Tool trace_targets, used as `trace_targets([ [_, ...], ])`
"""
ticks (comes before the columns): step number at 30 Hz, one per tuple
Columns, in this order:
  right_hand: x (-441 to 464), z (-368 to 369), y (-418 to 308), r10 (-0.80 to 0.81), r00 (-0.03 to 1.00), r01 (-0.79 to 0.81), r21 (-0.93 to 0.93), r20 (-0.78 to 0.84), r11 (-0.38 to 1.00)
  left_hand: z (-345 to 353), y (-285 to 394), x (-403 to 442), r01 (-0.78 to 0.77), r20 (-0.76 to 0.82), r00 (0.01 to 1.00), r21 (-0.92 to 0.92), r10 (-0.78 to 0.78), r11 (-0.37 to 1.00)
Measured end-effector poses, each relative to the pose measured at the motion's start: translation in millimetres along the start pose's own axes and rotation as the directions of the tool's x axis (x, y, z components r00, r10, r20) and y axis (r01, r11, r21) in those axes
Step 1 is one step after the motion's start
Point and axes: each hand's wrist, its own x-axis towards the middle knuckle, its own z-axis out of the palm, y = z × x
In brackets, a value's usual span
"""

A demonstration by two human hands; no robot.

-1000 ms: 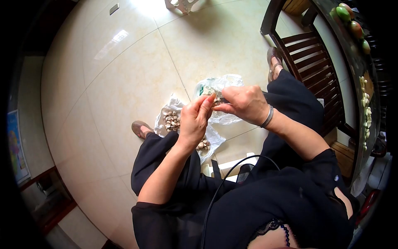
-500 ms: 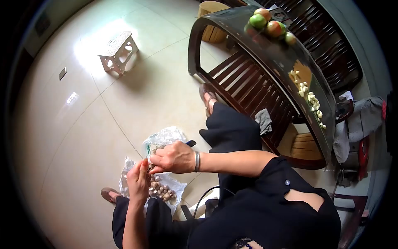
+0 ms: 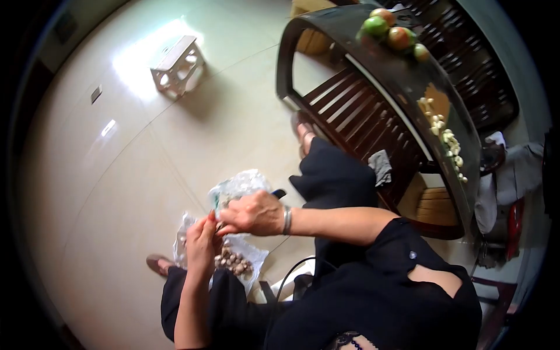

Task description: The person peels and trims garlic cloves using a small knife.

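Observation:
My left hand (image 3: pixel 200 240) is closed in a pinch at the lower left, its fingertips around what looks like a garlic clove, mostly hidden. Against those fingertips works my right hand (image 3: pixel 255 213), which has a bracelet at the wrist. It is wrapped round a small knife whose dark handle (image 3: pixel 280 193) sticks out behind the fist; the blade hardly shows. Below both hands, unpeeled garlic cloves (image 3: pixel 236 261) lie on a white plastic bag (image 3: pixel 256 254). Another crumpled plastic bag (image 3: pixel 248 180) sits just beyond my right hand.
On the dark table (image 3: pixel 402 96) to the right lie peeled garlic cloves (image 3: pixel 448 140) and several red-green fruits (image 3: pixel 399 38). A grey cloth (image 3: pixel 380 167) rests on its lower slatted shelf (image 3: pixel 356 111). A folding stool (image 3: pixel 178 65) stands on the tiled floor (image 3: pixel 116 186).
The whole view has shifted slightly, so most things appear a little further right. My hands remain together, with the right hand still on the knife and its fingers slightly moved.

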Motion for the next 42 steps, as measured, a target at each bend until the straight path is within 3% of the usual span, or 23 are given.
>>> trace_targets([
  [4,2.6,-4.6,2.1,-0.017,1.0,0.017,-0.015,-0.014,1.0,3.8,7.3,-2.7,0.061,-0.011,0.998,-0.014,-0.062,0.998],
  [7,5.6,-3.8,4.3,0.005,0.999,-0.004,0.01,-0.034,1.0,6.1,13.1,-7.0,-0.031,0.003,1.0,0.073,0.031,0.997],
  [12,5.8,-5.4,4.8,0.047,0.998,-0.047,-0.016,0.045,0.999,2.5,8.7,-4.7,-0.119,0.077,0.99,0.014,0.118,0.993],
  [42,5.5,-12.7,1.9,0.069,0.976,-0.113,0.211,0.207,0.971,5.0,9.1,-4.1,-0.169,0.079,0.984,0.073,0.163,0.983],
])
